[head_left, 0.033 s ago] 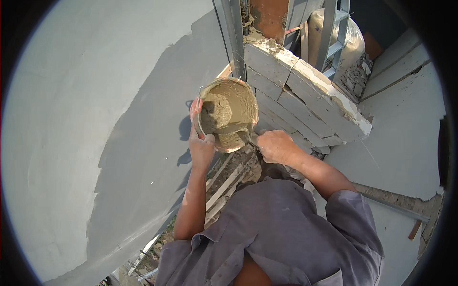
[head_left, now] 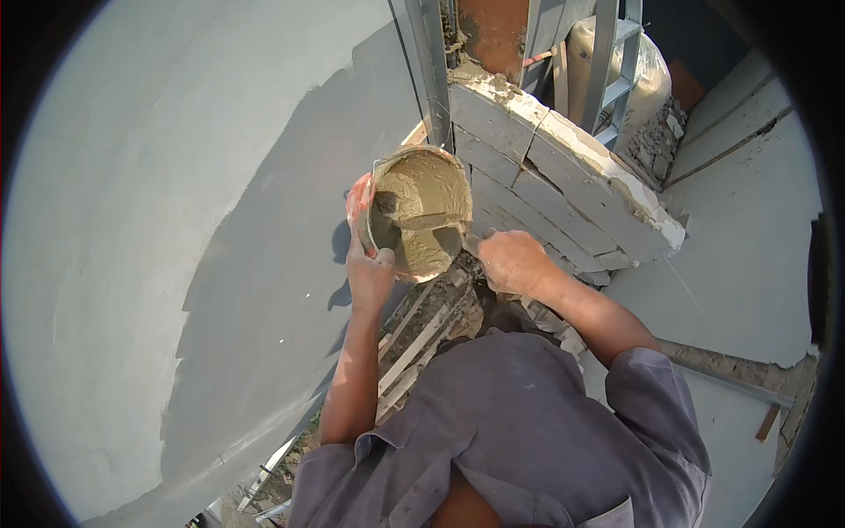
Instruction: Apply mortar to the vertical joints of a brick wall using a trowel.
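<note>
A bucket [head_left: 371, 231] of wet grey-brown mortar [head_left: 427, 192] is held up in front of me, its mouth tilted toward me. My left hand [head_left: 370, 268] grips it from the left side, thumb near the rim and fingers around the outside. At the bucket's lower right edge, my right hand [head_left: 512, 262] is closed round the handle of a trowel [head_left: 472, 243]. The trowel's mortar-coated blade reaches inside the bucket, so its outline is hard to make out.
On the left, a wall [head_left: 264, 238] carries a darker grey patch. A low block wall [head_left: 563, 198] with a mortar-smeared top stands ahead right. Behind it are a metal ladder [head_left: 619, 88] and a bulky pale sack [head_left: 653, 75]. Wooden strips [head_left: 414, 352] and rubble lie below.
The trowel has shifted inside the bucket, and the mortar's surface has a different shape. My right hand has moved slightly up and right; my left keeps its grip.
</note>
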`<state>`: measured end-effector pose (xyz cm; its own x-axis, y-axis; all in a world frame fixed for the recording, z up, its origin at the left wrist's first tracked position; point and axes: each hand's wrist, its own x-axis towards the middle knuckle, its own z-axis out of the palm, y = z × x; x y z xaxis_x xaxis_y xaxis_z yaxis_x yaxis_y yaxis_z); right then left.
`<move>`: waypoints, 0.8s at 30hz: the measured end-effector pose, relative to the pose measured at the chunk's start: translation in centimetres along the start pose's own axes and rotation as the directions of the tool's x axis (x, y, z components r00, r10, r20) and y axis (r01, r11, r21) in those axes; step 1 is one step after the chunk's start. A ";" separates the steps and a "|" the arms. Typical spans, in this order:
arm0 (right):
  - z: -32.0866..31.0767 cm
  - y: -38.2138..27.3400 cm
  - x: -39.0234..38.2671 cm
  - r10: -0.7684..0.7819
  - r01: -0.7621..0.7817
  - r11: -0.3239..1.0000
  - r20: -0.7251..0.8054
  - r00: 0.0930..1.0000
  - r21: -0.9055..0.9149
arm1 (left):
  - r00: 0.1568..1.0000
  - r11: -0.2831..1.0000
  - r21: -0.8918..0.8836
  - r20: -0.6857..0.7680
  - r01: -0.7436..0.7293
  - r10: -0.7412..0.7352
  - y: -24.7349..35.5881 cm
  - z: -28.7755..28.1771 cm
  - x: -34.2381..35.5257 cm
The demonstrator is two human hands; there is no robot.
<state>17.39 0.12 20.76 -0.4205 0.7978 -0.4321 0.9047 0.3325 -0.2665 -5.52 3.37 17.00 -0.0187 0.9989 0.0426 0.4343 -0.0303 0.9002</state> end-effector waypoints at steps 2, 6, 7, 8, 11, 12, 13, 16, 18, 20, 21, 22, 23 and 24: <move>-1.7 0.7 0.4 0.093 -0.083 0.996 -0.388 0.917 0.043 | 0.993 0.982 0.163 0.050 0.095 -0.104 2.1 0.0 0.5; -3.4 1.2 3.9 0.164 -0.202 0.979 -0.502 0.850 -0.022 | 0.998 0.979 0.204 0.052 0.018 -0.030 4.7 -0.3 1.8; -4.4 2.4 4.7 0.041 -0.084 0.987 -0.285 0.958 -0.139 | 0.999 0.993 0.120 0.046 -0.012 0.006 4.9 -0.2 2.3; -5.1 3.3 5.3 -0.080 0.072 0.973 -0.030 0.996 -0.219 | 0.999 0.999 0.040 0.033 -0.029 0.027 4.7 -0.4 2.3; -7.9 8.0 3.7 0.073 -0.202 0.746 0.223 0.972 0.635 | 0.989 0.986 0.099 0.078 -0.135 0.127 4.3 -0.4 3.2; -6.5 9.4 3.4 0.071 -0.205 0.738 0.229 0.971 0.643 | 0.989 0.986 0.105 0.087 -0.129 0.120 5.4 -0.3 3.0; -4.3 10.9 3.4 -0.027 -0.232 0.549 0.294 0.955 0.803 | 0.985 0.985 0.141 0.153 -0.103 0.081 6.7 -0.2 2.7; 3.1 11.3 3.3 -0.328 -0.322 -0.116 0.270 0.905 0.940 | 0.972 0.991 0.136 0.232 0.002 -0.034 7.3 0.3 2.7; 6.8 8.3 2.7 -0.274 -0.294 -0.401 0.192 0.942 0.868 | 0.964 0.993 0.090 0.245 0.078 -0.098 6.6 0.8 3.2; 8.4 5.8 1.9 -0.237 -0.230 -0.576 0.109 0.965 0.784 | 0.969 0.993 -0.083 0.240 0.086 -0.064 4.0 1.5 3.1; 8.5 5.4 1.4 -0.196 -0.199 -0.624 0.095 0.976 0.756 | 0.969 0.993 -0.090 0.242 0.081 -0.057 2.9 2.2 3.2; 8.5 5.2 0.6 -0.168 -0.168 -0.640 0.076 0.983 0.750 | 0.956 0.934 -0.271 0.240 0.231 -0.166 2.0 3.2 3.3; 8.3 5.3 0.1 -0.136 -0.131 -0.653 0.054 0.989 0.746 | 0.927 0.822 -0.442 0.263 0.361 -0.266 0.8 4.2 3.7; 7.2 5.1 -0.6 -0.106 -0.133 -0.672 0.083 0.991 0.729 | 0.933 0.819 -0.457 0.261 0.347 -0.249 -0.6 4.9 4.1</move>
<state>21.73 -2.27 13.45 -0.5185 0.7135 -0.4714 -0.6019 -0.6960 -0.3915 -1.40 7.66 14.54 0.1089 0.9484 -0.2978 -0.0626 0.3055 0.9501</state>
